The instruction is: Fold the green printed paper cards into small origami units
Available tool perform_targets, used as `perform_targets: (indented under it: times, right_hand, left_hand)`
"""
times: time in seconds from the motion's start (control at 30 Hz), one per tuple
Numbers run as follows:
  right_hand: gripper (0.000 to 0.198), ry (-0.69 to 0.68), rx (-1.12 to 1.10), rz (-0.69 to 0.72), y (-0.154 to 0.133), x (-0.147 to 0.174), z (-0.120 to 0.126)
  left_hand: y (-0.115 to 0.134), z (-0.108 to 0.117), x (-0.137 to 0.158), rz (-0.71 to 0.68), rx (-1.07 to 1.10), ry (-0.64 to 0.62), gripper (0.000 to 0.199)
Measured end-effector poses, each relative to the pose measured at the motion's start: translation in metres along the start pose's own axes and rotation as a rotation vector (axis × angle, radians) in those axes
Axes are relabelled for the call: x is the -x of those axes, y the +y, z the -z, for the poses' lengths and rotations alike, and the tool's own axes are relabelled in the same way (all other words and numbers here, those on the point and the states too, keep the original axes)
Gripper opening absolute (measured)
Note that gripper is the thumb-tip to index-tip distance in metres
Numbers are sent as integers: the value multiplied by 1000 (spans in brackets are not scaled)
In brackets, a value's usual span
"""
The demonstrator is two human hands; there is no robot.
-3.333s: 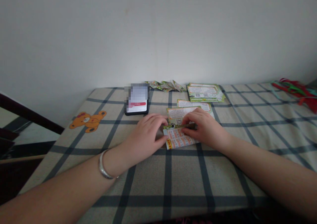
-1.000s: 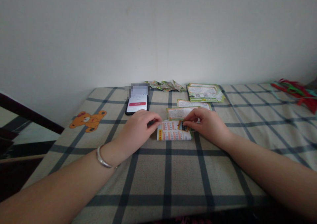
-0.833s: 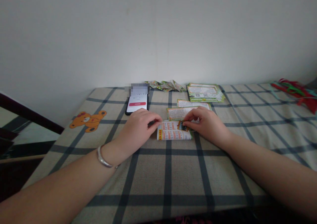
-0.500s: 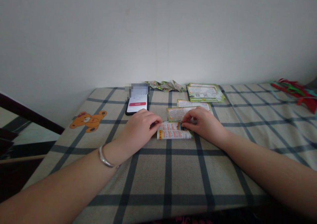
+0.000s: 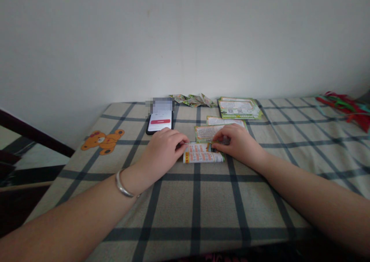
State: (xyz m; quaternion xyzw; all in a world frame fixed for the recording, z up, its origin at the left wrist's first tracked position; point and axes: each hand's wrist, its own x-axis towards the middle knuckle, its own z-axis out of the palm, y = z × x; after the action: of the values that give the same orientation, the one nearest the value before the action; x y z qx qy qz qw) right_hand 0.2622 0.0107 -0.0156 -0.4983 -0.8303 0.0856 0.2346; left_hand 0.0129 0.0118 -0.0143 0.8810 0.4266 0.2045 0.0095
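Pinching the upper left corner of a curled printed sheet (image 5: 199, 156) between thumb and fingers of the left hand (image 5: 163, 148), and gripping its right side, by a dark patch (image 5: 213, 148), in the bent fingertips of the right hand (image 5: 238, 142). Lies between both hands, low over the checked worktop (image 5: 173, 215). Has two green-edged leaflets (image 5: 206, 132) just beyond, partly covered by the right hand. Further back, near the wall, set with a stack of leaflets (image 5: 239, 107), a crumpled wrapper (image 5: 192, 100) and a phone (image 5: 160, 126) beyond the left hand
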Motion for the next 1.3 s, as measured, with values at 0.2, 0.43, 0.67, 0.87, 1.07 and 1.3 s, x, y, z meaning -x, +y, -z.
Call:
perform_targets:
  times: [0.2, 0.43, 0.67, 0.87, 1.07, 1.3]
  right_hand:
    - [6, -18, -30, 134, 0, 0, -1]
    - [23, -120, -56, 280, 2, -4, -1]
    - [17, -138, 12, 271, -8, 0, 6]
    - [17, -143, 60, 248, -13, 3, 8]
    - [20, -117, 150, 239, -20, 8, 9]
    - [20, -88, 224, 263, -27, 10, 9]
  left_hand:
    - [-2, -2, 1, 5, 20, 7, 7]
    - [-5, -5, 1, -73, 82, -3, 9]
    - [-2, -3, -1, -90, 61, -20, 12]
    - [0, 0, -2, -97, 36, -57, 14]
    - [6, 5, 0, -81, 16, -69, 19]
    - [20, 12, 3, -58, -110, -118, 21]
